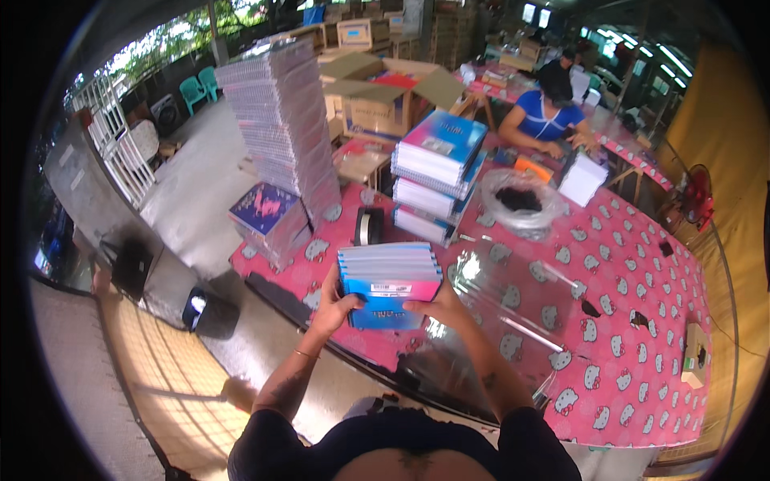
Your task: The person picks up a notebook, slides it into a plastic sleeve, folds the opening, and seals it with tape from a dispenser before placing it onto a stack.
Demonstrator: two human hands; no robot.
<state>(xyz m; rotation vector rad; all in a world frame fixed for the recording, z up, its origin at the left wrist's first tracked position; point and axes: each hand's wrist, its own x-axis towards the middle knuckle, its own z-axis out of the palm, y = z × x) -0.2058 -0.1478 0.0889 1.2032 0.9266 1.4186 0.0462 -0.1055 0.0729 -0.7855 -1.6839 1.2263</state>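
Between both my hands is a stack of several blue and pink notebooks point(391, 314), held over the near edge of the table. My left hand point(332, 303) grips its left side with the thumb on the front cover. My right hand point(439, 305) clasps the opposite side, thumb also on the cover. Just beyond stands a tall pile of similar spiral notebooks point(441, 144) in blue covers. A roll of tape point(369, 226) sits behind the held stack. Clear plastic sheets point(473, 321) lie on the table beside my right hand.
A pink patterned cloth covers the table point(593, 321). High wrapped notebook stacks point(281, 120) rise at the left, near a purple-covered pile point(269, 212). A plastic bag with dark contents point(521, 204) lies farther back. Across the table a person in blue point(545, 116) handles white paper. An open carton point(373, 112) stands behind.
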